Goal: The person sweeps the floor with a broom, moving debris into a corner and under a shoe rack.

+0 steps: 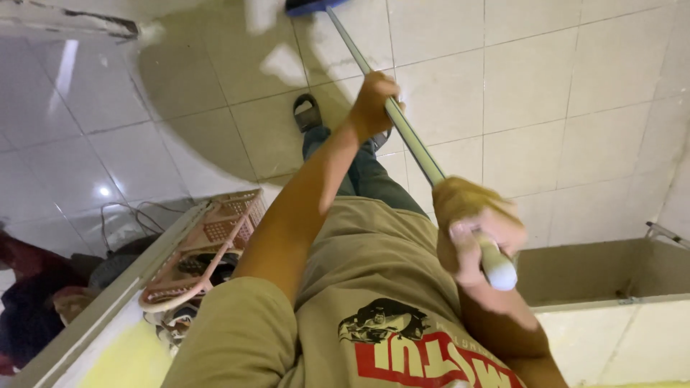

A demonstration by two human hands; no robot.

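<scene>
Gripping noted at both hands. Right hand (471, 230), lower right of centre, nearest camera: grip wrapped tight round white end of mop handle (413, 144). Left hand (371, 104), farther up frame, arm outstretched: grip clamped round handle mid-shaft. Handle long axis run from lower right to upper centre, away from body; blue mop head (309, 6) cut off at top edge, on tiled floor (546, 79). Pink basket (208, 248) seen lower left; sandalled foot (307, 113) near centre.

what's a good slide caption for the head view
Both hands, left hand low and right hand high, grip a long pole over tiled floor.
</scene>
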